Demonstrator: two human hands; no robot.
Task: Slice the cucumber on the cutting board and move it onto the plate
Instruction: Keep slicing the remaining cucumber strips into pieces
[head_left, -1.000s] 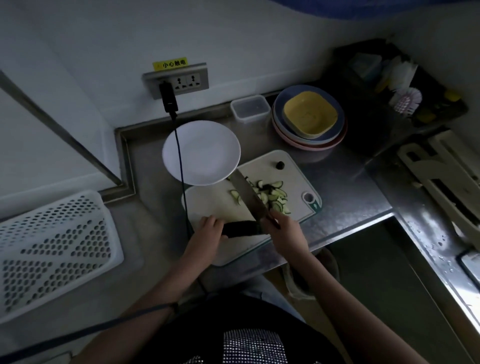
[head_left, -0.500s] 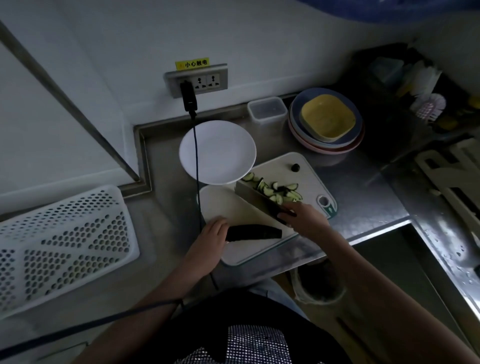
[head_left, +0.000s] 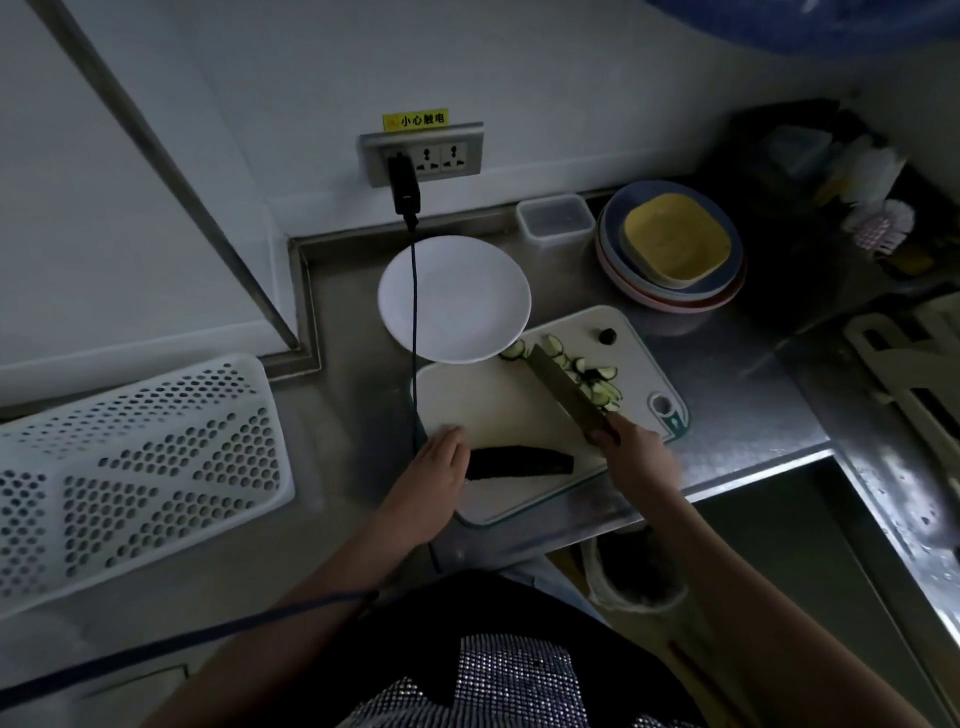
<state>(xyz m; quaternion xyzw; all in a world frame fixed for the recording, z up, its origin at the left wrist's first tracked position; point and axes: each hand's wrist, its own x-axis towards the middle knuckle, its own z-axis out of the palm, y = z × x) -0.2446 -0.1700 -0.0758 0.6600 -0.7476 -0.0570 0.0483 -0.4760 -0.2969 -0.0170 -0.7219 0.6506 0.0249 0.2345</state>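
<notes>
I see a dim kitchen corner: a steel bench against a pale wall, with a wall socket (one black plug in it).

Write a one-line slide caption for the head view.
Right hand pushes cucumber slices with knife toward plate; left hand holds uncut cucumber.
</notes>
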